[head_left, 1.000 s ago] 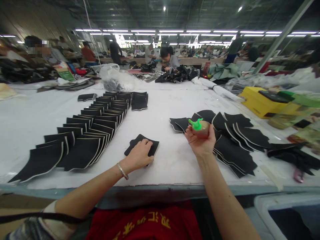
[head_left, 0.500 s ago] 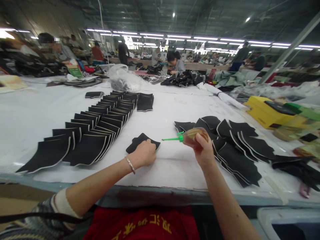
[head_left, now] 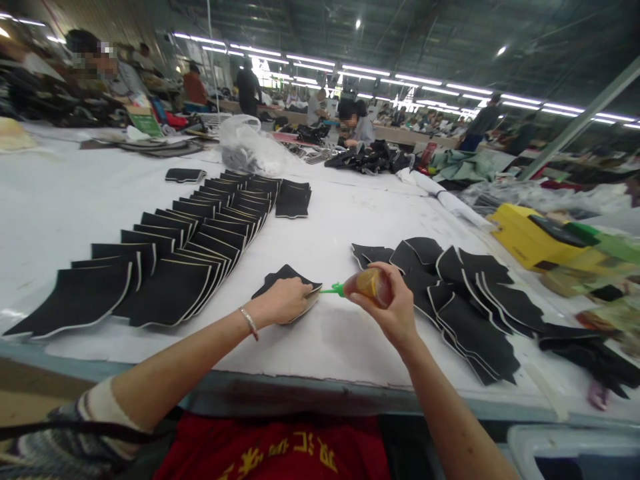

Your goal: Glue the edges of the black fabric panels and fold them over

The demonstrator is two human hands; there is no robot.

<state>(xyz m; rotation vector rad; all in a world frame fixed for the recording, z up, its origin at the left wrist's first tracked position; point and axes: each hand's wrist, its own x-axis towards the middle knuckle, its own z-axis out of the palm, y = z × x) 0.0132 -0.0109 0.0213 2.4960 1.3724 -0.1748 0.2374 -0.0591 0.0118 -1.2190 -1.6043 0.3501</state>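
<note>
My left hand is closed on a small black fabric piece that lies on the white table, its right edge lifted a little to show a paler underside. In my right hand is a squeeze bottle of amber liquid, tipped on its side. Its thin green nozzle points left, and the tip meets or nearly meets the right corner of the black piece. Fingers hide part of the piece. Overlapping rows of similar black pieces spread to the left, and a loose pile of them lies right of the bottle.
A yellow box sits at the right, by plastic bags. Further back on the table are a clear plastic bag and a dark heap. Several people work in the background. A blue-grey container is at lower right.
My right hand has moved the bottle left and slightly down, bringing the nozzle to the piece's edge. My left hand has raised that edge, so its paler underside shows.
</note>
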